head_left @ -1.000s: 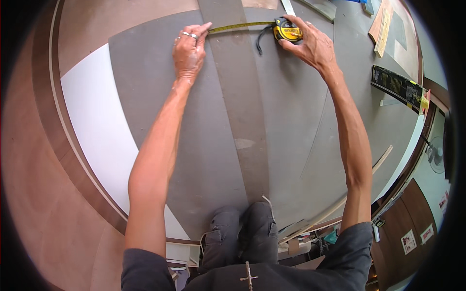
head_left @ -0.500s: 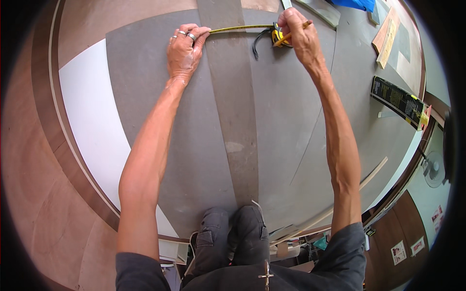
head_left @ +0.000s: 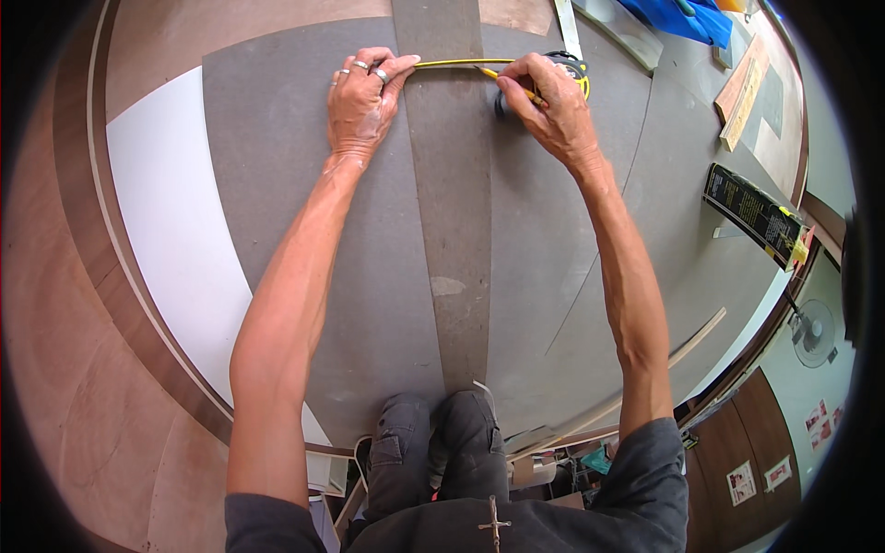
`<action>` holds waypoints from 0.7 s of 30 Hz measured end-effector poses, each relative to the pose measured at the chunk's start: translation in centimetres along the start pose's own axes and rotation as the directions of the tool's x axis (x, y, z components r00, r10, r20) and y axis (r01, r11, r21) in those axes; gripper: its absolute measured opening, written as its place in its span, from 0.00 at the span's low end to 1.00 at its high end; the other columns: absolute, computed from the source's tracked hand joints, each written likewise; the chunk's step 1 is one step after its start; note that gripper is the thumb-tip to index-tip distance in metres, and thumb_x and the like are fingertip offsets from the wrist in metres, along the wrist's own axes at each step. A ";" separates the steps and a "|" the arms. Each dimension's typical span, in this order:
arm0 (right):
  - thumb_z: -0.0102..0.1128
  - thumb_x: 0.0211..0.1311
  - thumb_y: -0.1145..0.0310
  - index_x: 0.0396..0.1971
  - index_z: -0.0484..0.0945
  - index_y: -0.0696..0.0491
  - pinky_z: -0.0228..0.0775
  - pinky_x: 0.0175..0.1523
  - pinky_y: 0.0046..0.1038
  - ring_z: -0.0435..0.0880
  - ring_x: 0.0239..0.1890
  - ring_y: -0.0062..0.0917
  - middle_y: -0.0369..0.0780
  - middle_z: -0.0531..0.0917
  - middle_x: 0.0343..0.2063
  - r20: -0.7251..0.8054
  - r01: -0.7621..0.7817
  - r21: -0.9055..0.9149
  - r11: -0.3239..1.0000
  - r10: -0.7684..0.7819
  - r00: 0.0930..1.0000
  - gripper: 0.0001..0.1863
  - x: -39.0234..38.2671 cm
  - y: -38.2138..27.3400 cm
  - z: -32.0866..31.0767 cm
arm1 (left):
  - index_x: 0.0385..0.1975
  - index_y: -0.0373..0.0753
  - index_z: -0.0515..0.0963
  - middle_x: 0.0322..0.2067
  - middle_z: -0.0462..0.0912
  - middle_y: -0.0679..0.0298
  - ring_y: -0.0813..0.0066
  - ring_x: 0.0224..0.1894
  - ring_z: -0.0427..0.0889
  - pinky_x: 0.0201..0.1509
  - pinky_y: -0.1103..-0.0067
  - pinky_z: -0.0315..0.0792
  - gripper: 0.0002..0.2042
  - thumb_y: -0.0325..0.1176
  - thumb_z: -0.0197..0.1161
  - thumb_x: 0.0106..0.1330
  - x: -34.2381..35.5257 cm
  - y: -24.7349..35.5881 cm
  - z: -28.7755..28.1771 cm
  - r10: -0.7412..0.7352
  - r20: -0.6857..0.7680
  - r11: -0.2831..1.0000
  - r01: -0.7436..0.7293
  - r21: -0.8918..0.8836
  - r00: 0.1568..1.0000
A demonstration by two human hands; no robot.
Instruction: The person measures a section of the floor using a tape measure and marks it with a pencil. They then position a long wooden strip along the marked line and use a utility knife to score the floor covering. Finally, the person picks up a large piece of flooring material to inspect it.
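My left hand (head_left: 367, 106), ringed, pinches the end of a yellow tape blade (head_left: 447, 62) at the left edge of a narrow grey-brown strip (head_left: 449, 230). The blade runs across the strip to a black and yellow tape measure case (head_left: 576, 72), lying mostly behind my right hand (head_left: 550, 109). That hand grips a yellow pencil (head_left: 491, 74), its tip close to the blade near the strip's right edge. The strip lies lengthwise over a grey sheet (head_left: 313, 230).
A white sheet (head_left: 166, 175) lies at the left. At the right are wooden offcuts (head_left: 742, 92), a blue thing (head_left: 682, 20), a black box (head_left: 751, 212) and a thin batten (head_left: 696, 336). A fan (head_left: 813, 332) is beyond the table edge.
My right hand has let go of the tape case, taken hold of a pencil and moved left and down toward the strip's edge. My left hand stays on the tape end.
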State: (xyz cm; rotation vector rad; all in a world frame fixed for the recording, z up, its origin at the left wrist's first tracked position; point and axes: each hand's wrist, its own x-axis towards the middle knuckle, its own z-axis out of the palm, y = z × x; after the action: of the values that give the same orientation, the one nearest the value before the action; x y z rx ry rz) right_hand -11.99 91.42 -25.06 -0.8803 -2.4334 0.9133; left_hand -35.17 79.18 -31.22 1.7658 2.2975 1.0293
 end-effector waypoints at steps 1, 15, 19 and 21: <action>0.65 0.70 0.66 0.38 0.81 0.54 0.72 0.43 0.32 0.80 0.34 0.28 0.37 0.84 0.31 -0.006 0.011 -0.036 0.999 -0.011 1.000 0.07 0.0 0.0 0.1 | 0.42 0.56 0.90 0.38 0.81 0.75 0.71 0.39 0.81 0.44 0.71 0.74 0.07 0.38 0.71 0.65 0.0 0.1 0.0 -0.005 0.007 1.000 0.005 0.006 1.000; 0.66 0.66 0.66 0.35 0.80 0.53 0.69 0.41 0.34 0.82 0.31 0.30 0.36 0.83 0.27 -0.095 0.059 -0.098 0.993 -0.068 0.993 0.06 0.4 -0.2 1.3 | 0.40 0.59 0.89 0.37 0.81 0.78 0.74 0.39 0.81 0.44 0.72 0.73 0.06 0.40 0.71 0.65 -0.1 -0.2 0.2 0.005 0.004 0.999 -0.005 0.035 1.000; 0.66 0.66 0.67 0.34 0.80 0.53 0.69 0.41 0.35 0.81 0.31 0.31 0.37 0.83 0.27 -0.044 0.029 -0.097 0.995 -0.034 0.998 0.06 0.3 -0.3 1.0 | 0.41 0.56 0.89 0.37 0.81 0.76 0.72 0.38 0.80 0.44 0.72 0.72 0.07 0.37 0.71 0.65 -0.1 -0.2 0.1 0.010 0.003 1.000 -0.010 0.016 1.000; 0.66 0.66 0.67 0.34 0.80 0.53 0.69 0.41 0.35 0.81 0.30 0.32 0.37 0.83 0.26 -0.070 0.033 -0.083 0.996 -0.039 0.997 0.07 0.4 -0.2 1.2 | 0.41 0.56 0.89 0.37 0.80 0.76 0.72 0.39 0.80 0.44 0.72 0.72 0.07 0.37 0.71 0.65 -0.1 -0.1 0.0 0.006 0.008 1.000 -0.006 0.018 1.000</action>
State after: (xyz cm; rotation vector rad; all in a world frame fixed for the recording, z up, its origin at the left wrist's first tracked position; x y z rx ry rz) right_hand -13.03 90.97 -25.71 -0.8791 -2.4319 0.7610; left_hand -35.22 79.11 -31.34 1.7811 2.3063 1.0039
